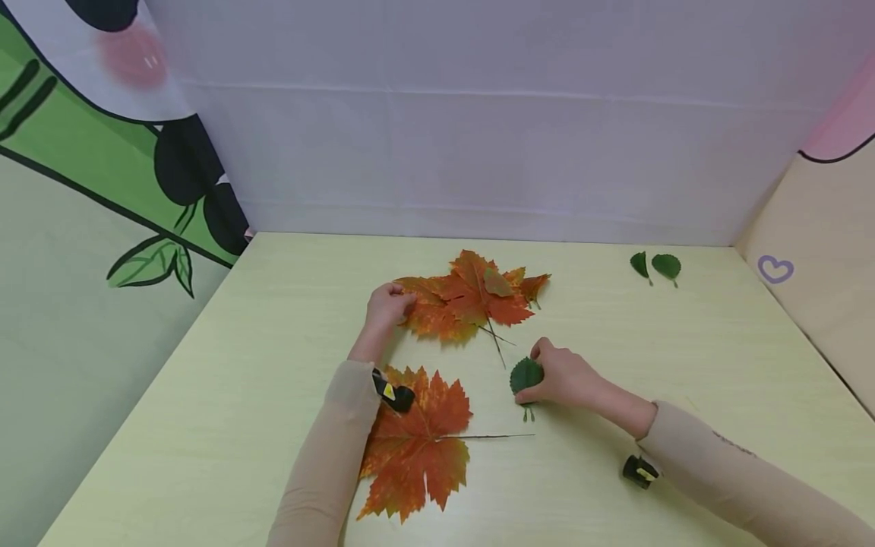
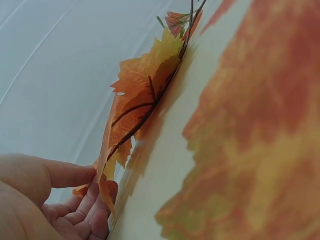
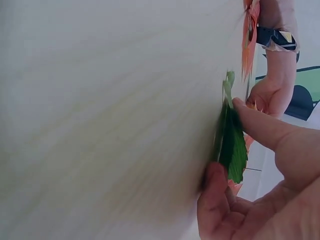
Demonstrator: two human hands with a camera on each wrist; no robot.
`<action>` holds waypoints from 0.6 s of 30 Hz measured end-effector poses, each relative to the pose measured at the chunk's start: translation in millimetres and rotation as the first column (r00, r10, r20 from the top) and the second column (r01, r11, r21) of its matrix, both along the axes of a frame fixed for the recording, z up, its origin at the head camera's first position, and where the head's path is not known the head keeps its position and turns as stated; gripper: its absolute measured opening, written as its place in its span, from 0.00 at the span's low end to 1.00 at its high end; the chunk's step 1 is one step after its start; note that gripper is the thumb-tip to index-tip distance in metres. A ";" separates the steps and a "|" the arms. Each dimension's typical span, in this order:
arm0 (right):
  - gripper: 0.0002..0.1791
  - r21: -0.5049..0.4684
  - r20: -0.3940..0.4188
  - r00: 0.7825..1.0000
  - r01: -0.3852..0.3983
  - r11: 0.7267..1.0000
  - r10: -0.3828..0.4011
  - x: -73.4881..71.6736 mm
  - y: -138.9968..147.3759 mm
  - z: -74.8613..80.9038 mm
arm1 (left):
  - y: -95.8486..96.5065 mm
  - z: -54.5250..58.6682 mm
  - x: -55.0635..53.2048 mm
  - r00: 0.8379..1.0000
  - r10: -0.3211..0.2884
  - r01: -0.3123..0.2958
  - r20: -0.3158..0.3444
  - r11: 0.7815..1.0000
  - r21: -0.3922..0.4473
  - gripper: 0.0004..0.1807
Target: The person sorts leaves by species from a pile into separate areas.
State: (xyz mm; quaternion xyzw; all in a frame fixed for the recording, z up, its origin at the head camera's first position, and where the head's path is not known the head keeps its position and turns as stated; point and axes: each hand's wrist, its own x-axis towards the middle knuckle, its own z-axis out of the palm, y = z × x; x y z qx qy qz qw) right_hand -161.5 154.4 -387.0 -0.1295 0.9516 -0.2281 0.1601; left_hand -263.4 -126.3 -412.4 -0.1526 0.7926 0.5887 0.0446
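Note:
My left hand pinches the left edge of an orange maple leaf in the far cluster; in the left wrist view the leaf rises at a slant from the table, between thumb and fingers. My right hand holds a small dark green leaf by its edges, thumb near the stem end and fingers at the opposite end. Two short stems poke out below it. In the right wrist view that green leaf is close against the tabletop. A large orange maple leaf lies nearer, partly under my left forearm.
Two small green leaves lie at the back right of the pale table. A brownish-green leaf sits atop the orange cluster. Behind the table stands a pale fabric wall; printed panels flank both sides.

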 end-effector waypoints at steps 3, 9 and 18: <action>0.39 -0.032 0.033 0.999 0.015 0.999 -0.014 -1.9 2.9 0.9 | 0.0 0.5 0.4 1.000 0.002 -0.002 0.002 1.000 -0.002 0.16; 0.38 -0.054 0.085 0.996 0.035 0.998 -0.031 -8.3 9.3 1.0 | 0.0 0.9 1.0 1.000 0.003 -0.003 0.003 1.000 -0.014 0.15; 0.37 -0.086 0.095 0.994 0.057 0.995 -0.049 -13.8 19.6 4.1 | 1.3 5.3 3.2 1.000 -0.014 0.014 0.001 0.999 -0.030 0.15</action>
